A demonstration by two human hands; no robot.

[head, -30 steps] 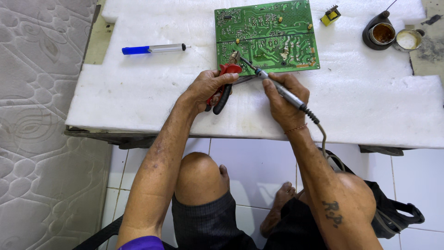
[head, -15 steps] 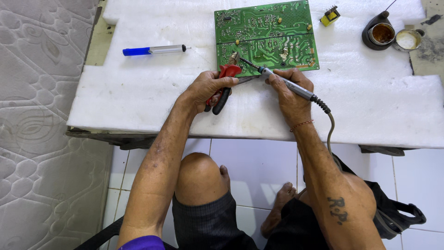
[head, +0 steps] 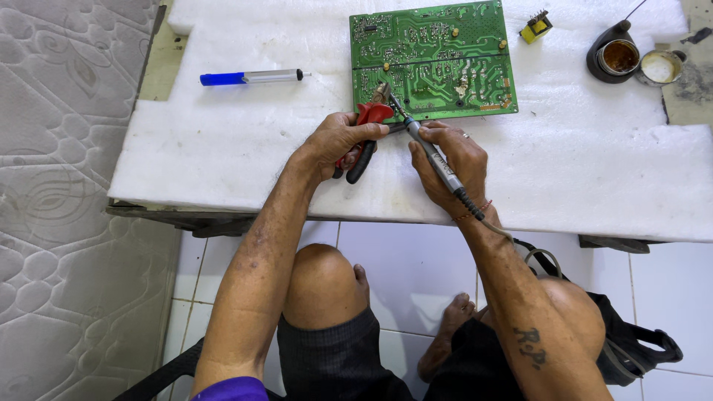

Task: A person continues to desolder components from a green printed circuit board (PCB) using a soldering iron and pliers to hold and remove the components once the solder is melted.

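Note:
A green circuit board [head: 434,59] lies solder side up on white foam padding [head: 223,148]. My left hand [head: 338,141] grips red-and-black pliers [head: 364,137], whose jaws reach the board's lower left corner. My right hand [head: 449,160] holds a grey soldering iron [head: 431,156] like a pen. Its tip meets the pliers' jaws at that same corner of the board. The iron's cable [head: 520,241] runs back along my right forearm.
A blue-and-clear desoldering pump [head: 252,76] lies at the left on the foam. At the back right stand a small yellow component [head: 536,27], a dark tin of brown paste [head: 616,56] and a small white pot [head: 659,67]. A mattress [head: 59,186] lies left of the table.
My right hand has swung the iron's handle lower and steeper, with the tip still at the board's lower left corner. The left hand and pliers hardly moved.

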